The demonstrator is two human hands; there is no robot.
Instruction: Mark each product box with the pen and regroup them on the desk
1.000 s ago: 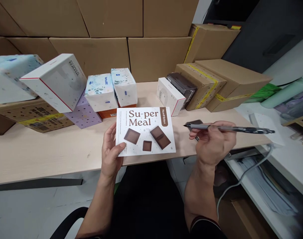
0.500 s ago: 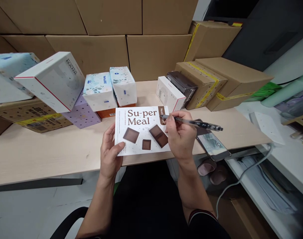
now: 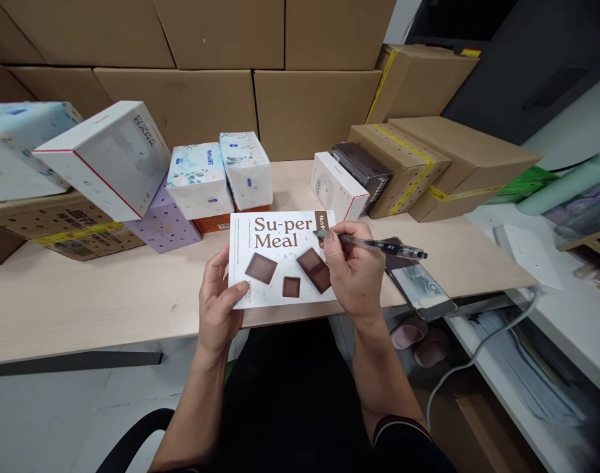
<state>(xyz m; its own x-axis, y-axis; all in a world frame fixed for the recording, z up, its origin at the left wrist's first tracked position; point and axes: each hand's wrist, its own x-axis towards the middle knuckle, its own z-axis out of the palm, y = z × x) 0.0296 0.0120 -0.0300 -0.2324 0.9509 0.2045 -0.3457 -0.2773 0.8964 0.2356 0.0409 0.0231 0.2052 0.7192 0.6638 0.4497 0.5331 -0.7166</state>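
A white "Su-per Meal" box (image 3: 285, 263) with pictures of chocolate squares is tilted up over the near edge of the desk. My left hand (image 3: 219, 301) grips its left side, thumb on the front and the other fingers behind. Between the thumb and fingers of my right hand (image 3: 354, 269) is a black pen (image 3: 379, 246), its tip pointing left over the upper right of the box, near the printed lettering. Whether the tip touches the surface I cannot tell. My right hand covers the box's right edge.
On the wooden desk (image 3: 107, 295), tissue packs (image 3: 201, 180), a power bank box (image 3: 107, 157) and a purple box (image 3: 167, 223) stand left. A small white box (image 3: 337, 187) and cardboard boxes (image 3: 403, 164) sit right. A phone (image 3: 421, 286) lies by the desk's front edge.
My right hand and the pen have shifted slightly left across the box, with the tip now closer to the title lettering. My left hand keeps its hold on the box.
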